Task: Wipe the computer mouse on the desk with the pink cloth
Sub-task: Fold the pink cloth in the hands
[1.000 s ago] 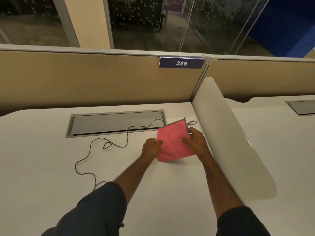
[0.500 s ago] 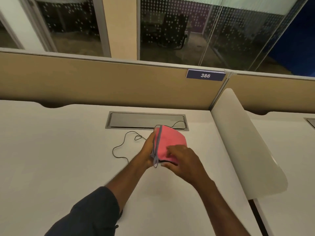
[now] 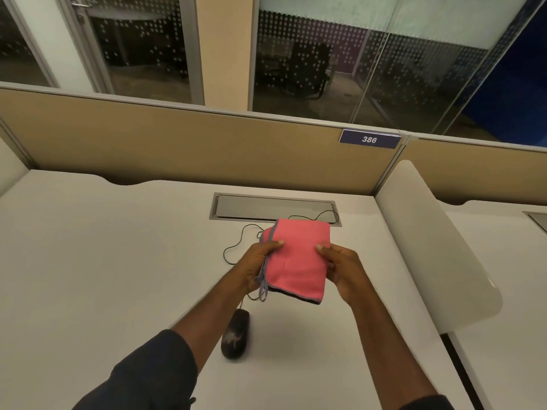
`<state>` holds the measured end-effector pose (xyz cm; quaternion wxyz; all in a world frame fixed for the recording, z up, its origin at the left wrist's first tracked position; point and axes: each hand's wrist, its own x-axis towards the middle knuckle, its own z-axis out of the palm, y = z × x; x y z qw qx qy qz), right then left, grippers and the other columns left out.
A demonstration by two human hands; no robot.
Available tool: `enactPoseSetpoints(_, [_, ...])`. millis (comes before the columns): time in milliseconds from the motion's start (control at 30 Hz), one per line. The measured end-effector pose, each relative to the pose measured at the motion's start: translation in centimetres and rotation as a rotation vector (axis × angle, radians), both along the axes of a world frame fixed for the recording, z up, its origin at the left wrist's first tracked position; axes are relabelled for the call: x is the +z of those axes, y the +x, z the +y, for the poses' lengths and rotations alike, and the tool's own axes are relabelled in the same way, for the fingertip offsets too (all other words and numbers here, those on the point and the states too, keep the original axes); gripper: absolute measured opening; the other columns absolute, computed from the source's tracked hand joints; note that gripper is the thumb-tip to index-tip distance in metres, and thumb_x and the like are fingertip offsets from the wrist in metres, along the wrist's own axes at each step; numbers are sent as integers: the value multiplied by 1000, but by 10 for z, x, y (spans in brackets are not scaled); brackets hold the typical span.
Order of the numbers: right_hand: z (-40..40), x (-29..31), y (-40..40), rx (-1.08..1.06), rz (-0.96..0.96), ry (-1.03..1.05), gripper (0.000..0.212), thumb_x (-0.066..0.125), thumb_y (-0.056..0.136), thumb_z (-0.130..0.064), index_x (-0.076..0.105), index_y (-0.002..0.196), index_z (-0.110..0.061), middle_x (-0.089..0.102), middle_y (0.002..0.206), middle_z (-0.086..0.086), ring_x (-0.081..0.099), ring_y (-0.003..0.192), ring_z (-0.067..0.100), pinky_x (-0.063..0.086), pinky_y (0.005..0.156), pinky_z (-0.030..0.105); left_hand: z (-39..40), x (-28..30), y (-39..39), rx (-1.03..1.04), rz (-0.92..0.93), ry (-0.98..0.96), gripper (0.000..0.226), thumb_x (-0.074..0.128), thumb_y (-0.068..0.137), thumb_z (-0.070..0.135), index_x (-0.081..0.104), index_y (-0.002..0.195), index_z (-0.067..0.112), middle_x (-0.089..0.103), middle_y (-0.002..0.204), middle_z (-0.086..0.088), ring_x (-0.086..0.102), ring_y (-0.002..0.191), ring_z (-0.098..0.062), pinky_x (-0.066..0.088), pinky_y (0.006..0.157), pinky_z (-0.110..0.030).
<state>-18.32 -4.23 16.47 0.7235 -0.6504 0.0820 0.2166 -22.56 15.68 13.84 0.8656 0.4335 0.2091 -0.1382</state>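
Lying lengthwise, mouse (image 3: 235, 335) front pts twd partition (image 3: 207, 149).

A folded pink cloth (image 3: 297, 258) with grey trim is raised above the counter; the black mouse (image 3: 235, 334) lies nearer, below-left.

An office cubicle: white tabletop (image 3: 88, 247) fenced by tan partitions (image 3: 207, 149), numbered plate "386" (image 3: 369, 139), metal cable hatch (image 3: 275, 208), wired mouse (image 3: 235, 335). Beyond, glass walls (image 3: 355, 69) and a desk chair (image 3: 307, 69).
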Motion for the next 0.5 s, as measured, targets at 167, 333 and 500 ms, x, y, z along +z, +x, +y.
enactPoseSetpoints(167, [6,16,-14,74,-154,-40,24,69,85,-3,70,109,-6,75,102,10,72,90,26,59,76,32,26,9,-6,76,-92,286,24,79,83,13,69,101,1,74,95,-18,72,79,-27,62,69,-36])
enactPoseSetpoints(333, [7,45,-33,152,-314,-40,40,73,83,-9,64,122,-10,75,105,8,72,94,27,58,71,32,39,34,-19,95,-254,336,13,77,84,11,71,96,8,77,88,-9,72,80,-23,61,68,-30])
enactPoseSetpoints(500, [9,67,-50,144,-491,11,39,71,82,2,69,115,-18,75,100,10,72,81,24,56,62,32,52,73,-38,-14,-450,266,30,78,74,10,72,103,10,76,102,-12,72,90,-24,60,80,-34])
